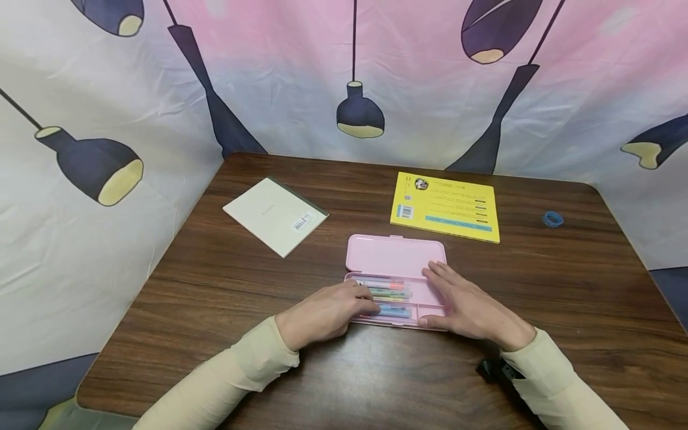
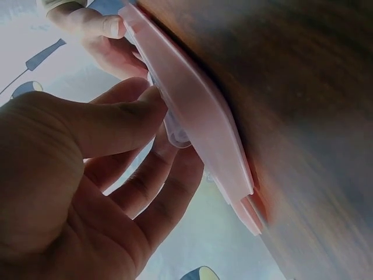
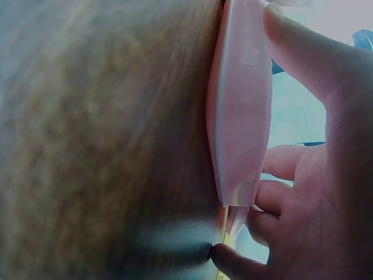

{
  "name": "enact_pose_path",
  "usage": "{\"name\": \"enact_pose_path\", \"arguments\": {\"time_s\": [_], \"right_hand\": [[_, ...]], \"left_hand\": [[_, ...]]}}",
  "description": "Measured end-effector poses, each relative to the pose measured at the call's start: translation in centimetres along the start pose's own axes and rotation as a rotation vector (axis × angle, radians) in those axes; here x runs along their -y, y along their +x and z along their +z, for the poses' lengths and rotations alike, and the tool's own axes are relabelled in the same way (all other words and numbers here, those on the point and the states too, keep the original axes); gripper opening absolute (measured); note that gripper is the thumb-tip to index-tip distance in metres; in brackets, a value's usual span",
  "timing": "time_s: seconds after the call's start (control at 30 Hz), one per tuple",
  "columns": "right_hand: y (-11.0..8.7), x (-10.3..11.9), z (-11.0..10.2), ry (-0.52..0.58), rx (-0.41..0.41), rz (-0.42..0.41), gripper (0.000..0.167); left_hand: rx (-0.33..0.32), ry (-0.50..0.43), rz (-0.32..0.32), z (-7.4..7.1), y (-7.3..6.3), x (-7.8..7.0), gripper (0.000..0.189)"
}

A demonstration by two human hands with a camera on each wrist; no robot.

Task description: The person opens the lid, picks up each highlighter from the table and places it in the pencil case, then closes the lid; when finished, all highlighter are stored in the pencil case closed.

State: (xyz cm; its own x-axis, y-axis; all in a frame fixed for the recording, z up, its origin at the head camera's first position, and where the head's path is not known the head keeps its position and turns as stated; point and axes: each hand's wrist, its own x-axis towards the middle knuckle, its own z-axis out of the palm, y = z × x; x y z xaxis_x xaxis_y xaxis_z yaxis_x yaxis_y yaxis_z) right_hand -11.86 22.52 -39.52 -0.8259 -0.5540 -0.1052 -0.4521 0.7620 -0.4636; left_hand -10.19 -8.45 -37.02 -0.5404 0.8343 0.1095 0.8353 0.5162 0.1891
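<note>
A pink pencil case (image 1: 395,255) lies opened on the table, its lid laid back. Several pens (image 1: 384,285) fill the rear compartment, and a blue pen (image 1: 395,311) lies in the front one. My left hand (image 1: 330,310) reaches into the case's left part, thumb and fingers curled at the blue pen's left end; the fingertips are partly hidden. In the left wrist view, a clear rounded end (image 2: 178,137) shows beside those fingers. My right hand (image 1: 473,304) rests at the case's right end, thumb on the near edge, fairly straight fingers toward the lid.
A cream notebook (image 1: 269,224) lies back left, and a yellow book (image 1: 446,200) lies behind the case. Farther right is a blue ring-shaped roll (image 1: 552,219). A black strap (image 1: 500,370) shows under the right sleeve. A printed curtain (image 1: 301,113) hangs behind the wooden table (image 1: 215,298).
</note>
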Motion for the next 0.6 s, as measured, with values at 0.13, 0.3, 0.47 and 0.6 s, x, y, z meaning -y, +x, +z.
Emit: {"name": "enact_pose_path", "arguments": {"time_s": [0.13,0.3,0.47,0.6], "right_hand": [[0.0,0.0,0.0,-0.003,-0.002,-0.002,0.101],[0.0,0.1,-0.1,-0.012,-0.005,-0.011,0.1],[0.1,0.4,-0.6,-0.04,-0.02,-0.027,0.097],[0.9,0.9,-2.0,-0.047,-0.086,-0.029,0.09]], "left_hand": [[-0.005,-0.001,-0.003,0.0,0.0,0.0,0.035],[-0.013,-0.002,0.006,-0.2,0.1,0.2,0.03],[-0.007,-0.025,-0.013,-1.3,0.6,1.2,0.03],[0.004,-0.101,-0.097,-2.7,1.7,2.8,0.032]]}}
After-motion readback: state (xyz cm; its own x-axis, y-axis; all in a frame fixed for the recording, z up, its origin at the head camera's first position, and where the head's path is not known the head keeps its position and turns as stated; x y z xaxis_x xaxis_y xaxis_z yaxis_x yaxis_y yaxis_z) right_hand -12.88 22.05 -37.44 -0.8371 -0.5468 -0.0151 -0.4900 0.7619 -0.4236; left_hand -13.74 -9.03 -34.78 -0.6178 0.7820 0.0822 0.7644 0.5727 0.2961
